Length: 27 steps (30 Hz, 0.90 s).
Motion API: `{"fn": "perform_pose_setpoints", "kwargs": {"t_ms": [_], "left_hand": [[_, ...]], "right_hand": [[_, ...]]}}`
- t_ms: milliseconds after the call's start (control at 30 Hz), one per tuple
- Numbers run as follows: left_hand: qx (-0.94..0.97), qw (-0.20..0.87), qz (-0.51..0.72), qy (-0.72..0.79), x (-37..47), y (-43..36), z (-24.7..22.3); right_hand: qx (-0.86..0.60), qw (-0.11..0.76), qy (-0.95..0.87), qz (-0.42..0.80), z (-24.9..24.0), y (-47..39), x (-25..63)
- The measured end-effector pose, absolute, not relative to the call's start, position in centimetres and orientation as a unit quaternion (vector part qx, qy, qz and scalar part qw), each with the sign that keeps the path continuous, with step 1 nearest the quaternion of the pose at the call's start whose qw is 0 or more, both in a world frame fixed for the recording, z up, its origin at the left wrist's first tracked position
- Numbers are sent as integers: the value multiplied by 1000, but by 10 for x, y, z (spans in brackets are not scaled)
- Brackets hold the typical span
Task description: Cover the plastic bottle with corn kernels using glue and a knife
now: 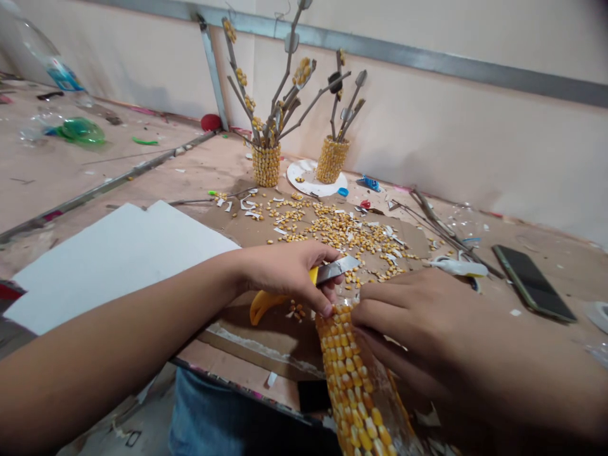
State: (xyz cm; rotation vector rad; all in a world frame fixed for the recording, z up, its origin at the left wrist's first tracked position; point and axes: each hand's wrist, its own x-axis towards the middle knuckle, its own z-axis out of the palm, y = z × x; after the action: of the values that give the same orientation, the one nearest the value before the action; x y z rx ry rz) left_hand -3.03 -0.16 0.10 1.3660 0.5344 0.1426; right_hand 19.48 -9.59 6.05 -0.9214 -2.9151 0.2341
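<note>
My left hand (pixel 304 272) is closed around yellow-handled scissors (pixel 332 271), whose metal blades point right; its thumb touches the top end of a bottle-like object (pixel 349 373) covered in rows of corn kernels. The right side of this object shows a bare, clear, shiny strip. My right hand (pixel 403 316) is at its upper right edge, fingers bent together and pressed near the rim; what they pinch is hidden. Loose corn kernels (pixel 332 228) and paper scraps lie on brown cardboard (pixel 275 339) beyond my hands.
Two kernel-covered pots (pixel 266 166) with branches stand at the back, one on a white disc (pixel 297 174). White paper (pixel 118 266) lies left. A glue gun-like white tool (pixel 458 267), sticks (pixel 437 221) and a phone (pixel 534 282) lie right. Plastic bottles (pixel 64 75) are far left.
</note>
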Motion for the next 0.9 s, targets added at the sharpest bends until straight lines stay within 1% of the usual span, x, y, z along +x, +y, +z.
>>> {"fn": "perform_pose_setpoints", "kwargs": {"t_ms": [133, 267, 367, 433, 533, 633, 767, 833, 900], "left_hand": [[622, 741, 68, 242, -30, -2, 2], [625, 739, 70, 242, -30, -3, 2], [637, 731, 69, 235, -31, -2, 3], [646, 724, 66, 230, -31, -1, 4], [645, 724, 66, 237, -31, 1, 6], [620, 743, 55, 245, -32, 1, 6], [595, 762, 47, 252, -33, 0, 5], [595, 758, 51, 262, -33, 1, 6], [599, 750, 55, 274, -34, 1, 8]], "right_hand": [[-297, 63, -950, 80, 67, -94, 194], [-306, 41, -946, 96, 62, -93, 192], [-304, 53, -945, 112, 57, -91, 191], [-302, 86, -940, 131, 58, -88, 193], [-296, 164, -924, 178, 64, -78, 204], [-360, 208, -888, 197, 72, -59, 223], [-482, 191, -833, 193, 69, -25, 250], [-511, 148, -824, 195, 60, -8, 261], [-524, 76, -827, 190, 48, 5, 270]]}}
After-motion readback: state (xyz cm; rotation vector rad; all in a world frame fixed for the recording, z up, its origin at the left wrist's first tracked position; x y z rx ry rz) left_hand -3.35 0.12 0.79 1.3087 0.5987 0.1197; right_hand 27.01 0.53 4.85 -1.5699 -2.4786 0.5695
